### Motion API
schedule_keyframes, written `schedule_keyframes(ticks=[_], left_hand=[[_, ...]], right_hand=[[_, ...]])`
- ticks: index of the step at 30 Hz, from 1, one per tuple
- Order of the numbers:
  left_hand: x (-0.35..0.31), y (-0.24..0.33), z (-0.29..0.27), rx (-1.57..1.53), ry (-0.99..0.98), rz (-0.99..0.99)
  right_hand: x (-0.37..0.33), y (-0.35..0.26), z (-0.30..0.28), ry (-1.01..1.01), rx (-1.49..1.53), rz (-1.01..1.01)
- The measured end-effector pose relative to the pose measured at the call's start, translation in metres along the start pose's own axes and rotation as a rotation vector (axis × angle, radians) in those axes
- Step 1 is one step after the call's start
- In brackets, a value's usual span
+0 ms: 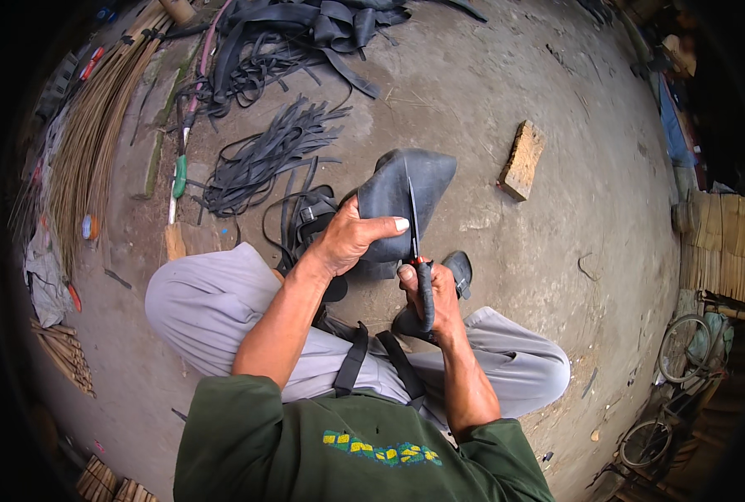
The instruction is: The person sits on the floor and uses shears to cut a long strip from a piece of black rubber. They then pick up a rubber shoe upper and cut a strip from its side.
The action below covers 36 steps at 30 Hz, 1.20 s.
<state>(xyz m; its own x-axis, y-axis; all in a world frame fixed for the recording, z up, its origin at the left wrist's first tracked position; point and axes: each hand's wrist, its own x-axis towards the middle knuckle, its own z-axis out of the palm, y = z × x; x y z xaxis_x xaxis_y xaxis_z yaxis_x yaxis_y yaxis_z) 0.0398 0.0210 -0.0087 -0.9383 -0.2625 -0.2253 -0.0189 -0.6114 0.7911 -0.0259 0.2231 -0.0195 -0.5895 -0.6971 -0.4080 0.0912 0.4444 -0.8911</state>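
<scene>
Around me on the grey concrete floor point(489, 100) lie a pale rectangular wooden block point(522, 159), a heap of thin black rubber strips point(264, 159), a long bundle of tan bamboo slivers point(96, 134), stacked flat wooden slats point(724, 247), and two bicycle wheels point(682, 347).

Left hand point(352, 238), right hand point(429, 301) clenched.

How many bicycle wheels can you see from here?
2: one bicycle wheel at the right edge, another bicycle wheel lower right near it. Clutter there may hide more.
</scene>
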Motion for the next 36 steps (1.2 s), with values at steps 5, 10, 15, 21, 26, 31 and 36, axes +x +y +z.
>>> schedule_keyframes(ticks=[5,10,15,21,26,31,36], left_hand=[[-0.004,-0.01,0.008,0.032,-0.018,-0.011],[-0.003,-0.005,0.002,-0.041,-0.053,-0.07],[0.011,0.009,-0.012,-0.219,0.034,-0.119],[0.004,-0.007,-0.003,-0.111,0.02,-0.096],[0.002,-0.004,0.0,-0.074,0.002,-0.004],[0.0,-0.007,0.001,-0.029,-0.046,-0.029],[-0.003,-0.016,0.004,0.054,-0.073,-0.03]], right_hand=[[0.007,-0.002,-0.002,0.05,-0.014,-0.109],[0.001,-0.003,-0.002,0.026,0.078,0.007],[-0.005,0.001,0.0,-0.038,0.03,-0.029],[0.006,0.005,-0.001,-0.008,0.011,-0.103],[0.0,0.0,0.003,0.021,0.033,-0.009],[0.005,0.0,0.001,0.043,0.03,-0.095],[0.005,0.003,0.0,0.058,0.05,-0.065]])
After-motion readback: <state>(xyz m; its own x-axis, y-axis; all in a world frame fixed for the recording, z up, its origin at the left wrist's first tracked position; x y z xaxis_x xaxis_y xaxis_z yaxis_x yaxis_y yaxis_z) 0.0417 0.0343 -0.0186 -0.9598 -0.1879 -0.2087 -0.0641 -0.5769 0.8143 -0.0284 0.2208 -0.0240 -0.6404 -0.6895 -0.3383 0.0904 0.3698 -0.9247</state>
